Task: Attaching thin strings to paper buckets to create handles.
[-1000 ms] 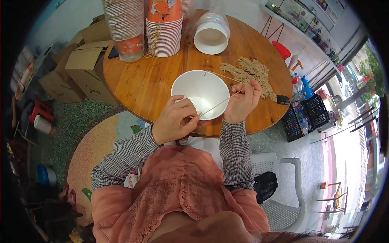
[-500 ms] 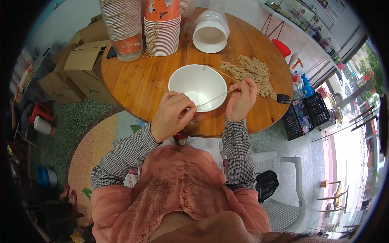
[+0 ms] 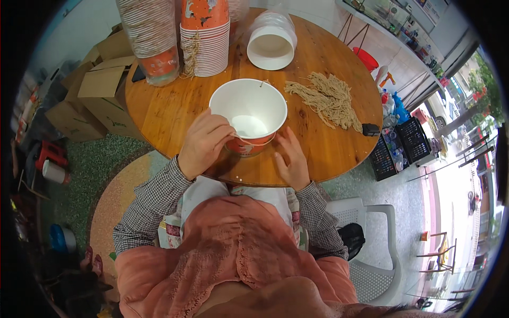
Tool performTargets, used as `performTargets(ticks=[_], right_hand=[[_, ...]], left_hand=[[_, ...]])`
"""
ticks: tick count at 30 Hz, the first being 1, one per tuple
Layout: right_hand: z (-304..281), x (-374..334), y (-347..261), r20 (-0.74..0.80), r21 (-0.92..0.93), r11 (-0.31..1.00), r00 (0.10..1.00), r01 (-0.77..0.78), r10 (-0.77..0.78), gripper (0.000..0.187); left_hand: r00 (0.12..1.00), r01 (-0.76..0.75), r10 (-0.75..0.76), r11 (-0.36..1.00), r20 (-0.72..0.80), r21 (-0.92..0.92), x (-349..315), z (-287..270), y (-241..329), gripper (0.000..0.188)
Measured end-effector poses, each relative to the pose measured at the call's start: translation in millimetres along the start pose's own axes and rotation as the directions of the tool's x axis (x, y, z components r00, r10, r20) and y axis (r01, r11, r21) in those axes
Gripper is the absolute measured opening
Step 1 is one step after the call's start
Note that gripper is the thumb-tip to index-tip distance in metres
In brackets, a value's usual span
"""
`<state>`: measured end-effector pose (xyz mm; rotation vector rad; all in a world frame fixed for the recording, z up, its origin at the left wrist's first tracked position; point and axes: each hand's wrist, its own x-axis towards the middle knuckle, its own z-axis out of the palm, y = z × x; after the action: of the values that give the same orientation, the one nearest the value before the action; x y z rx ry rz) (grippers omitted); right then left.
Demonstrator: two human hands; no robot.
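Observation:
In front of me on the round wooden table stands a paper bucket (image 3: pixel 221 98), white inside and orange outside, its mouth facing up. A thin tan cord (image 3: pixel 253 143) runs across its near side below the rim. My left hand (image 3: pixel 204 142) pinches the cord at the bucket's near left. My right hand (image 3: pixel 292 163) is beside the bucket's near right, with fingers spread and the fingertips close to its wall; whether they touch the cord I cannot make out. A short cord end (image 3: pixel 261 84) shows at the far rim. To the right lies a heap of tan cords (image 3: pixel 330 99).
Tall stacks of paper buckets (image 3: pixel 204 50) rise at the table's far left, some in clear plastic. A bagged white bucket stack (image 3: pixel 271 50) lies on its side at the back. Cardboard boxes (image 3: pixel 106 87) stand left of the table (image 3: pixel 313 151), a white plastic chair (image 3: pixel 389 238) at right.
The cord, earlier stretched between both hands over the bucket, now lies against its near outer side. My right hand has come down and left, its pinch loosened. My left hand has moved left.

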<state>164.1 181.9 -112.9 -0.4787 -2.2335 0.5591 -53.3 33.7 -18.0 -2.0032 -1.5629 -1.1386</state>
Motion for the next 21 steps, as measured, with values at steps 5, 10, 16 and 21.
performTargets(ticks=[5,10,16,21], right_hand=[[25.9,41.3,-2.6,0.165,0.812,0.427,0.858,-0.397,0.486,0.04],[27.6,132.6,-34.7,-0.202,0.84,0.531,0.841,-0.115,0.502,0.033],[28.6,248.0,-34.3,-0.46,0.752,0.637,0.829,0.172,0.318,0.035],[14.0,375.0,-22.6,-0.521,0.468,0.822,0.853,0.326,-0.041,0.029]], left_hand=[[0.947,0.192,-0.225,0.968,-0.228,-0.161,27.9,14.9,-22.7,0.014],[0.774,0.215,-0.565,0.658,-0.285,-0.722,69.2,42.7,-65.0,0.012],[0.678,0.053,-0.633,0.55,-0.375,-0.833,109.8,60.0,-111.4,0.023],[0.739,0.307,-0.604,0.697,-0.299,-0.649,56.1,106.1,-182.2,0.024]])
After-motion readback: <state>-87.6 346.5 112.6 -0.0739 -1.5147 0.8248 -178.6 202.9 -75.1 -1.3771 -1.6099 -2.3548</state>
